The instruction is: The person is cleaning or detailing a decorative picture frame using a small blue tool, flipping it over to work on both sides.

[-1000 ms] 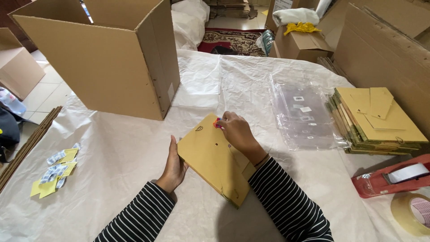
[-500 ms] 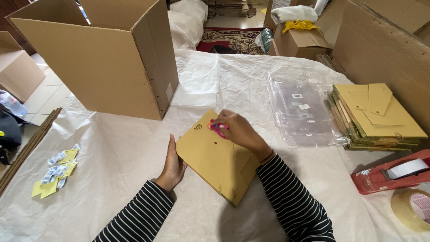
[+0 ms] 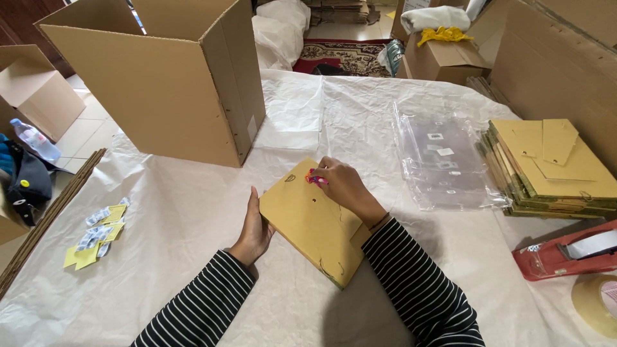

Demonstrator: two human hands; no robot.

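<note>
A flat yellow-brown card envelope lies on the white sheet in front of me. My left hand grips its left edge, thumb on top. My right hand rests on its upper part, fingertips pinched on a small pink and orange item near the top edge. Both sleeves are black with white stripes.
A large open cardboard box stands at the back left. Clear plastic bags and a stack of similar card envelopes lie to the right. A red tape dispenser and a tape roll are at the right edge, small yellow tags at the left.
The envelope has been lowered from a tilted hold to lie flatter on the table. My right hand shifted with the small pink item along the top edge.
</note>
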